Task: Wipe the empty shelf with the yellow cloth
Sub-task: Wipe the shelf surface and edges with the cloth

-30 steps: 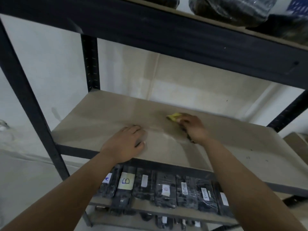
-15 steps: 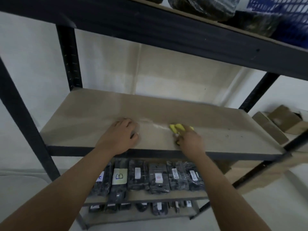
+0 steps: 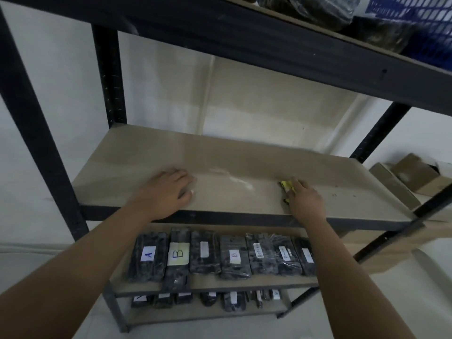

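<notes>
The empty shelf (image 3: 244,165) is a tan board in a black metal rack, at chest height in front of me. My right hand (image 3: 304,200) presses the yellow cloth (image 3: 286,186) flat on the board near its front edge, right of centre; only a small yellow corner shows past my fingers. My left hand (image 3: 166,192) lies palm down on the board's front left part, fingers together, holding nothing. A pale wiped streak (image 3: 234,178) runs between the two hands. Dark specks (image 3: 342,192) dot the board's right end.
Black wrapped packs with white labels (image 3: 215,255) fill the shelf below. Above, dark bags (image 3: 313,8) and a blue basket (image 3: 430,25) sit on the upper shelf. Cardboard boxes (image 3: 411,177) lie to the right, beyond the rack's black posts (image 3: 381,133).
My right hand has slid the cloth from the middle back of the board toward the front and right. My left hand stays planted. My view has shifted rightward.
</notes>
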